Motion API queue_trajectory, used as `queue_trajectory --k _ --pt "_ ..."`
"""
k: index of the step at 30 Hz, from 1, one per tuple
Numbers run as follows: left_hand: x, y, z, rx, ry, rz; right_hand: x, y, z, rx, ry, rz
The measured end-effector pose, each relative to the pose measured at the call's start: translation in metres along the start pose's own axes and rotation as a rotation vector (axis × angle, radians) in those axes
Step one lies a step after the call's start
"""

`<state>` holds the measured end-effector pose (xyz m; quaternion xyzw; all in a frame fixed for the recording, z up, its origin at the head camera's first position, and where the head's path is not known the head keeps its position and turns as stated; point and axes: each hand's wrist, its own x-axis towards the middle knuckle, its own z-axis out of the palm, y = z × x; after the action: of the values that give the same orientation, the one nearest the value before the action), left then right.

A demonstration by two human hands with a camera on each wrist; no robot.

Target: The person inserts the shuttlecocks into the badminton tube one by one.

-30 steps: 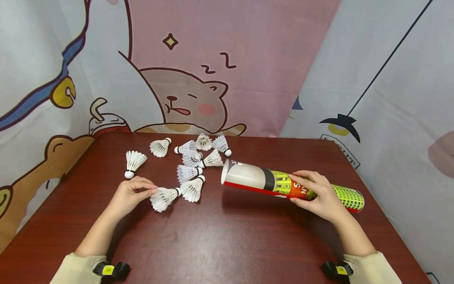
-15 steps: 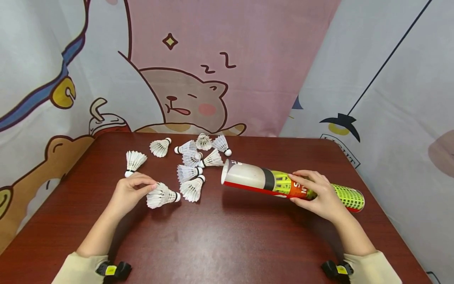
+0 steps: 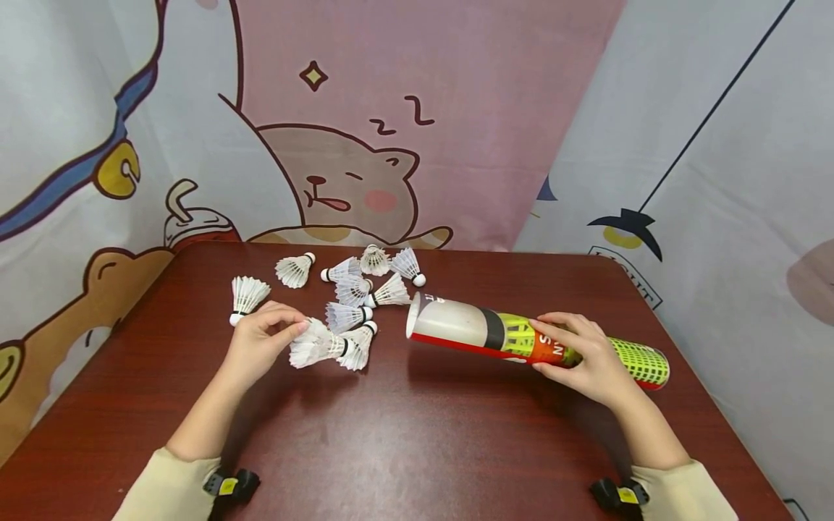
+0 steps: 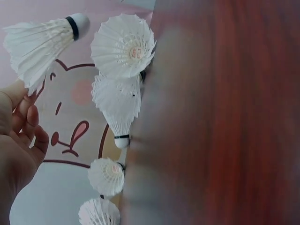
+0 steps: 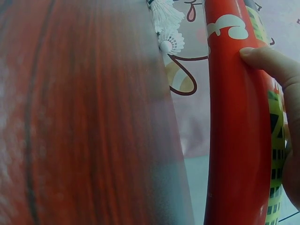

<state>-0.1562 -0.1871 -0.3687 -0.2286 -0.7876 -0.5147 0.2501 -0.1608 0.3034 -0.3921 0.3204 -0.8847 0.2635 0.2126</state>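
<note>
Since the earlier frame, left hand (image 3: 263,340) has carried the shuttlecock (image 3: 317,346) rightward, its grip pinching the feathers above the worktop (image 3: 417,441). Right hand (image 3: 580,354) holds the tube (image 3: 469,329) tilted, fingers curled round it.

You sit in a home-like play corner; cartoon cloth hangings (image 3: 339,145) with a sleeping bear stand beyond your fingers; a dark red wooden table (image 3: 417,434) lies under them.

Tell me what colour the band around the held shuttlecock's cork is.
Black, on the shuttlecock; clearest in the left wrist view.
</note>
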Motion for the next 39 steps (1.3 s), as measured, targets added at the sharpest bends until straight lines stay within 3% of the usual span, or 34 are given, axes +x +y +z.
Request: queue_trajectory --k 16,24,33,39 --pt "0.02 0.018 0.039 -0.082 0.021 0.01 0.0 0.0 0.0 0.004 -0.003 0.004" --pt "0.029 0.022 0.054 -0.123 0.069 -0.031 0.0 0.0 0.0 0.004 -0.005 0.011" --pt "0.036 0.024 0.076 -0.17 0.08 -0.088 -0.001 -0.001 0.0 -0.002 -0.004 0.007" --pt "0.04 0.025 0.093 -0.196 0.081 -0.082 0.0 -0.001 -0.001 -0.014 -0.007 -0.003"
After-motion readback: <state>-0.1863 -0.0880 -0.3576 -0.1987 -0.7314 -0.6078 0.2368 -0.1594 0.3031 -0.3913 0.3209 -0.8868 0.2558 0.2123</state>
